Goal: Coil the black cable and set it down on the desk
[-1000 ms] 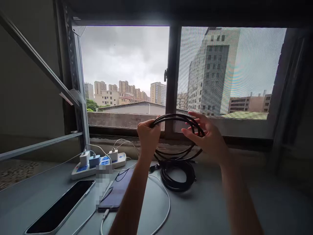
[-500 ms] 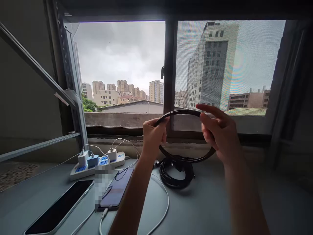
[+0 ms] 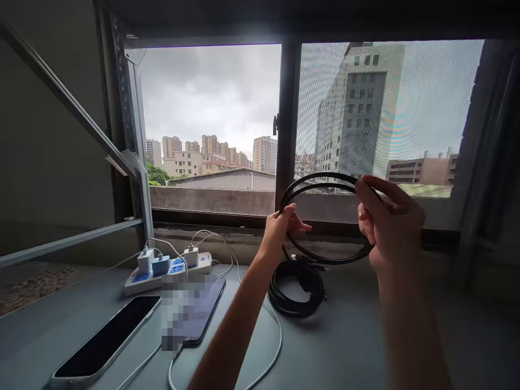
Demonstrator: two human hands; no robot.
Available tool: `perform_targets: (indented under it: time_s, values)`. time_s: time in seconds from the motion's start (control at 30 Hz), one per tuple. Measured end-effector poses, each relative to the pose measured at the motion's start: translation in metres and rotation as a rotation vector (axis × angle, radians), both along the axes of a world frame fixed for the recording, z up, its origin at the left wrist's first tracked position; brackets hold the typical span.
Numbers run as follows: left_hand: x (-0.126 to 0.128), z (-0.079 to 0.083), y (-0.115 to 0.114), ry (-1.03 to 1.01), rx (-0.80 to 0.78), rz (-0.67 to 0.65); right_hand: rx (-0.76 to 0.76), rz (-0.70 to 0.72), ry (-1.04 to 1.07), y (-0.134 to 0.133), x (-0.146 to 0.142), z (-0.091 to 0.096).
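A two-pane window (image 3: 287, 108), buildings showing through it, spans the back. Below it lies the grey surface (image 3: 345, 346). A metal frame (image 3: 77, 108) slants along the left. A loop (image 3: 329, 174) of black cable hangs raised above the surface, before the window, between the person's two hands. A white power strip (image 3: 177, 266) lies at the surface's back left. The right hand (image 3: 392, 227) is closed, thumb and forefinger gripping the loop's upper right, other fingers curled in. The left hand (image 3: 280, 233) is loosely curled, the loop's left side running through its grasp. Below the loop, a black coil (image 3: 298, 310) rests on the surface. Two phones (image 3: 109, 336) lie left of the coil. Three adapters (image 3: 145, 261) sit in the strip.
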State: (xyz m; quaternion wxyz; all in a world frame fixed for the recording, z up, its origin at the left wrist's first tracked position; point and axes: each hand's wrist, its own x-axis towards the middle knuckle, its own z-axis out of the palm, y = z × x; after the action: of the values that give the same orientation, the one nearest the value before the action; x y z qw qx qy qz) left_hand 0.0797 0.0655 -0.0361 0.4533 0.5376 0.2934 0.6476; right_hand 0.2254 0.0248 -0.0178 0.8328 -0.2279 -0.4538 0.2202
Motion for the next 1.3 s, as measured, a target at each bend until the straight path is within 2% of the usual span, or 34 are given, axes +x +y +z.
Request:
perform_targets:
  time_s: [0.17, 0.3, 0.43, 0.53, 0.67, 0.83, 0.9, 1.0, 1.2, 1.3]
  values:
    - [-0.008, 0.012, -0.009, -0.211, -0.110, -0.175, 0.031, -0.037, -0.199, 0.006, -0.002, -0.003]
    - [-0.011, 0.010, -0.005, -0.259, -0.094, -0.181, 0.020, 0.011, -0.284, 0.006, -0.004, -0.002]
    - [-0.006, -0.005, 0.005, -0.066, -0.095, -0.127, 0.011, 0.044, -0.201, 0.001, 0.000, 0.001]
    - [-0.001, -0.018, 0.010, 0.199, -0.136, -0.174, 0.023, -0.049, -0.111, 0.000, 0.002, 0.002]
    - [0.006, -0.027, 0.007, 0.445, -0.233, -0.368, 0.092, -0.169, -0.002, -0.002, -0.004, 0.003]
    - [0.010, -0.024, 0.000, 0.512, -0.274, -0.759, 0.201, -0.179, -0.027, -0.010, -0.013, 0.003]
    - [0.012, -0.022, -0.001, 0.476, -0.263, -0.825, 0.237, -0.178, -0.024, -0.012, -0.013, 0.004]
    - [0.016, -0.023, -0.001, 0.278, -0.225, -0.774, 0.281, -0.148, 0.023, -0.011, -0.009, 0.004]
    - [0.028, -0.024, -0.003, -0.068, -0.132, -0.507, 0.264, -0.116, 0.095, -0.005, -0.005, 0.002]
    - [0.030, -0.018, -0.007, -0.241, -0.045, -0.488, 0.224, -0.124, 0.167, -0.002, -0.008, 0.002]
